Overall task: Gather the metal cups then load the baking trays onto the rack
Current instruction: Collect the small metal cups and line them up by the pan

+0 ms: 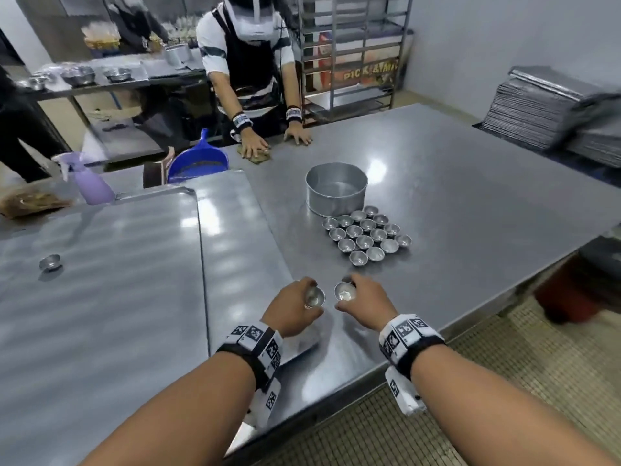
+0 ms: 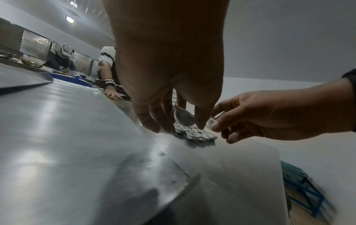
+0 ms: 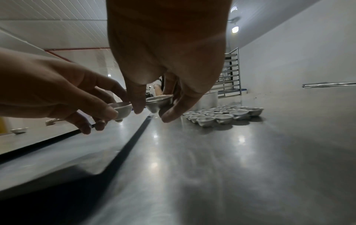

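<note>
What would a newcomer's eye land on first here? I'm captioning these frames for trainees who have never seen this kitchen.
First, the two hands low in the middle of the head view: the left hand and the right hand each hold a small metal cup above the steel table. Just beyond them, a tight cluster of cups sits on the table in front of a round tin. One stray cup sits alone on the baking tray at left.

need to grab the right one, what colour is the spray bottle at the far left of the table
Pale purple (lilac) spray bottle, seen best in the head view.
</note>
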Demonstrator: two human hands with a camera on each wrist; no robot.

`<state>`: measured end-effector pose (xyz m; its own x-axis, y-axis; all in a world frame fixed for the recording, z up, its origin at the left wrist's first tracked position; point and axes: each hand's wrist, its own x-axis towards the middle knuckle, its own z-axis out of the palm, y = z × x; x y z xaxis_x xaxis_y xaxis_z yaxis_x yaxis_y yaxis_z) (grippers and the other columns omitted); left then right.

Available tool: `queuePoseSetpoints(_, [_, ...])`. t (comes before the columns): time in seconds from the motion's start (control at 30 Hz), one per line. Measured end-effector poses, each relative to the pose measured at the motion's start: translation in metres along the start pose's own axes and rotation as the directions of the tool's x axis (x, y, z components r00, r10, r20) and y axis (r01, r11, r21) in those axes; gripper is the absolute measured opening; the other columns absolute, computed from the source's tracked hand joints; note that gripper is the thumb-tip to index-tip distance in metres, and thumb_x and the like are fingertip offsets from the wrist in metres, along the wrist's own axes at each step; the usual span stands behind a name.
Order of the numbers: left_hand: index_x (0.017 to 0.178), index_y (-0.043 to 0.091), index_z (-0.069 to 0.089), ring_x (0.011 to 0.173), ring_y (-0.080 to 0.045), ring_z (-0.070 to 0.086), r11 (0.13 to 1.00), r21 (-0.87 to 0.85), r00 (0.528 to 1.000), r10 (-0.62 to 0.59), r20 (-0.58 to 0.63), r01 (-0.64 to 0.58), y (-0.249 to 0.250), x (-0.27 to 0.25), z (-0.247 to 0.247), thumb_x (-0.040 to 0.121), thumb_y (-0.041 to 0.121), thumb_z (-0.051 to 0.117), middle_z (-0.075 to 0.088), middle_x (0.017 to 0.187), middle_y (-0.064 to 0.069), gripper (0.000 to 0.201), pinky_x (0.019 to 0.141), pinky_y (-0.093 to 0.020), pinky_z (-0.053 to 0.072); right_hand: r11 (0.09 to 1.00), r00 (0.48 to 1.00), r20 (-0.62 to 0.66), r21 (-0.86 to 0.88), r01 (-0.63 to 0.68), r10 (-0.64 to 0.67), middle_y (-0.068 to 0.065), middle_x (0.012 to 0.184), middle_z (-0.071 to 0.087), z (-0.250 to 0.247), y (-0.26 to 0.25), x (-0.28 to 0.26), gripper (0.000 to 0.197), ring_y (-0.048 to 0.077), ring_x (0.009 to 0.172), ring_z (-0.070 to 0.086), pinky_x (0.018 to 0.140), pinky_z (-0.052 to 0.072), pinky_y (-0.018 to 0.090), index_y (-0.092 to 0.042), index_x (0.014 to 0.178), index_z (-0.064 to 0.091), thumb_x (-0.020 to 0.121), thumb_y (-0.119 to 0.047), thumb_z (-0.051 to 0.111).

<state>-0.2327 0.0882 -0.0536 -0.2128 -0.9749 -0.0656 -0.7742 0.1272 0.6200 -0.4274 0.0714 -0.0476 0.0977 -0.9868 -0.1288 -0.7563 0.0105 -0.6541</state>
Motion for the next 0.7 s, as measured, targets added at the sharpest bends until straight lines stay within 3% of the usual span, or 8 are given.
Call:
queuePoseSetpoints(0.17, [0.133,0.015,0.052,0.111,-0.027,0.06,1.0,-0.005,1.0,-0.003,-0.008,0.003,0.052,0.04,0.041,0.085,0.034,0.074,0.064,0.124,-0.008,0.056,0.091,-0.033,0.046,0.999,1.0,0.011,-0.044,0.024,-0.024,0.008,0.129,0.058,-0.054,0.061,0.019,0.062,0.025,0.12,0.053,0.1,0.039,0.029,-0.018,0.13,0.059,0.073,-0.023,0.081])
queuePoseSetpoints(0.3, [0.136,0.016,0.05,0.113,-0.027,0.061,0.999,-0.016,0.999,-0.034,0.008,0.034,0.076,0.062,0.062,0.085,0.035,0.074,0.065,0.125,-0.008,0.059,0.089,-0.03,0.045,0.999,1.0,0.022,-0.041,0.008,-0.008,0.008,0.133,0.058,-0.081,0.097,0.033,0.066,0.024,0.122,0.053,0.104,0.04,0.031,-0.018,0.134,0.057,0.074,-0.024,0.082])
queuePoseSetpoints(0.5, [0.138,0.02,0.049,0.111,-0.026,0.063,0.996,-0.019,0.995,-0.081,0.06,0.082,0.093,0.094,0.091,0.085,0.036,0.074,0.067,0.124,-0.008,0.06,0.088,-0.029,0.047,0.997,0.996,0.039,-0.02,-0.076,0.077,0.006,0.125,0.06,-0.095,0.137,0.054,0.059,0.023,0.113,0.057,0.091,0.044,0.028,-0.02,0.125,0.057,0.072,-0.024,0.083])
queuePoseSetpoints(0.6, [0.137,0.023,0.05,0.113,-0.025,0.062,0.996,-0.009,0.99,-0.092,0.106,0.094,0.097,0.109,0.105,0.085,0.035,0.073,0.066,0.125,-0.005,0.058,0.086,-0.027,0.043,0.996,0.993,0.068,-0.014,-0.093,0.094,0.005,0.124,0.061,-0.098,0.153,0.059,0.055,0.022,0.111,0.058,0.092,0.047,0.028,-0.023,0.123,0.059,0.072,-0.022,0.08])
queuePoseSetpoints(0.7, [0.135,0.022,0.053,0.117,-0.023,0.06,0.998,-0.027,0.988,-0.058,0.143,0.063,0.102,0.129,0.12,0.083,0.031,0.072,0.063,0.13,-0.003,0.056,0.092,-0.027,0.043,0.991,0.988,0.087,-0.031,-0.127,0.13,0.006,0.123,0.062,-0.106,0.169,0.067,0.057,0.024,0.112,0.059,0.093,0.047,0.028,-0.024,0.124,0.061,0.07,-0.018,0.079])
